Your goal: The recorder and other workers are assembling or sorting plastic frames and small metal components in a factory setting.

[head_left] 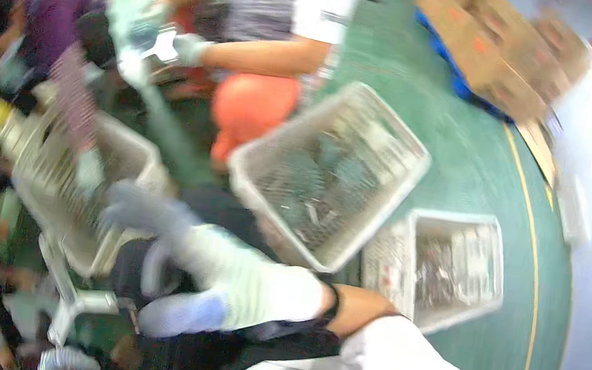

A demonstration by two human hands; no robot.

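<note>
My right hand [214,266], in a white knit glove with blue-grey fingers, stretches leftward from the lower right and is blurred by motion. Its thumb and fingers are spread, and I see nothing held between them. Beyond its fingertips is a pale plastic crate [139,130], into which a co-worker's gloved hand [88,171] reaches. At the bottom left edge lies a striped grey-white shape [70,365]; whether it is my left hand in a glove is unclear. Below my right hand is a pale metal frame [93,301].
A large crate [243,168] of small, partly metallic pieces stands ahead, with a smaller crate [497,280] of shiny pieces to its right. A co-worker in a white shirt [328,0] holds a shiny piece [166,47]. Cardboard boxes [495,42] sit on a blue pallet [454,74].
</note>
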